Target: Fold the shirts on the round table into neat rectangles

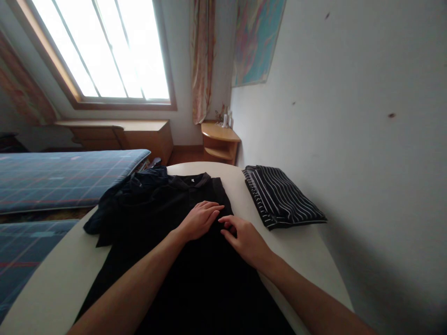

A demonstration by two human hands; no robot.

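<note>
A black collared shirt (199, 270) lies spread on a white round-edged table (324, 260), its collar at the far side and a small pale label inside the neck. My left hand (200, 219) rests flat on the upper part of the shirt, fingers stretched to the right. Close by, my right hand (244, 237) is over the shirt's right edge with bent fingers and the thumb apart from them; no cloth shows between them. The two hands' fingertips nearly meet. A folded black garment with white stripes (286, 195) sits to the right of the shirt.
Dark bunched cloth (150, 177) lies at the table's far left. Beyond the left edge are blue plaid mattresses (70, 177). A wooden desk (146, 135) stands under the window, and a corner shelf (220, 132) is behind the table. The white wall (349, 139) runs along the right.
</note>
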